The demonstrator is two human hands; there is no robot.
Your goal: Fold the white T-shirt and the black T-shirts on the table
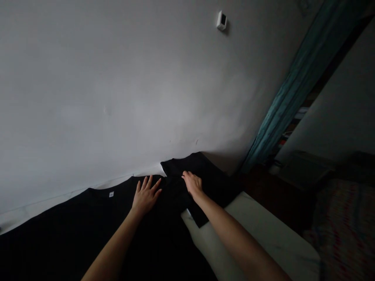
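Observation:
A black shirt (pixel 96 230) is spread over a pale marbled table (pixel 258 222), its neckline and small white label (pixel 111 194) near the wall. My left hand (pixel 145 194) lies flat on the shirt to the right of the neckline, fingers spread. Farther right, my right hand (pixel 192 183) is closed at the black fabric by the sleeve; its fingertips seem to pinch the cloth. More black fabric (pixel 211 171) lies beyond and right of that hand, up against the wall. Where the sleeve joins this fabric is too dark to tell.
A grey wall (pixel 117 97) rises along the table's far edge, with a small white device (pixel 222 21) on it. A teal curtain (pixel 281 105) hangs at the right. Patterned cloth (pixel 342 230) lies at the lower right, beyond the table's rounded corner.

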